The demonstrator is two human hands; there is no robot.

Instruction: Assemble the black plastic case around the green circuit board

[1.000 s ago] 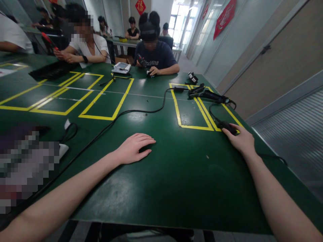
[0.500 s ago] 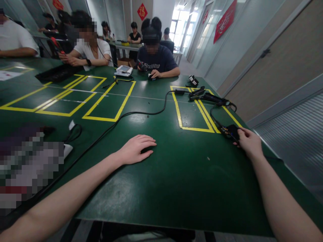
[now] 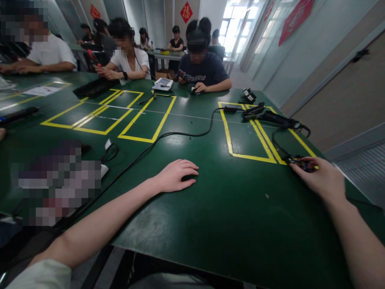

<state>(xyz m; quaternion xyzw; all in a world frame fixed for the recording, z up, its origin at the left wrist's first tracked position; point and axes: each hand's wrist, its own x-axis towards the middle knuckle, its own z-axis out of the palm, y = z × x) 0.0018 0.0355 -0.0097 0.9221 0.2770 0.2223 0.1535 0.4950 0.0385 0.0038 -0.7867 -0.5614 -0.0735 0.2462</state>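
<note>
My left hand (image 3: 177, 176) rests palm down on the green table (image 3: 228, 216), fingers slightly apart, holding nothing. At the right, my right hand (image 3: 323, 176) has its fingers round a small dark device (image 3: 302, 163) with coloured parts, near the table's right side. A cable runs from that device up to a black handled tool (image 3: 278, 119), which lies across yellow tape lines. The palm and some fingers of my right hand are hidden from view.
A long black cable (image 3: 144, 150) crosses the table to a pixelated object (image 3: 63, 180) at the left. Farther back lie a black tray (image 3: 93, 88), a white device (image 3: 163, 84) and a black-and-white item (image 3: 249, 94). People sit along the far side.
The view has turned left, so things appear farther right. My right hand has shifted on the small device and its back now shows more. My left hand stays flat on the table.
</note>
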